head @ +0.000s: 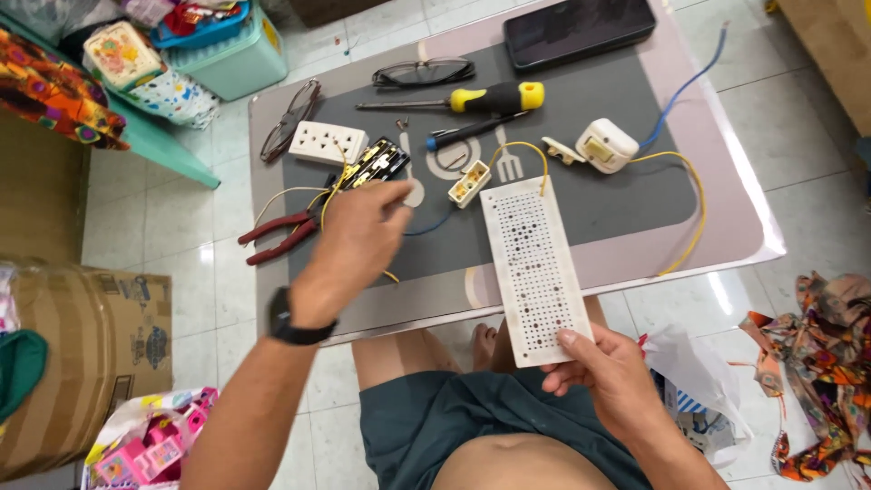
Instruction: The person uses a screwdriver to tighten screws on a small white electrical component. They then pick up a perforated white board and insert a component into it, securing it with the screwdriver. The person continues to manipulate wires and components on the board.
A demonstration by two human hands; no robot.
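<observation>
Right hand (610,374) pinching the near end of a white perforated board (533,267) over the surface (726,227) edge, left hand (358,238) with fingers loosely curled hovering beside red-handled pliers (279,236) and yellow wires (328,195).

On the counter (726,227): perforated board (533,272) at the near edge, gripped at its near end by the right hand (612,377); small terminal block (469,184) just beyond its far left corner, round plug (606,145) to the right. Further back, screwdriver (472,98), then glasses (424,72) and phone (579,30). To the left, left hand (358,238) over the wires, pliers (281,236) left of it, socket plate (327,142) behind.
</observation>
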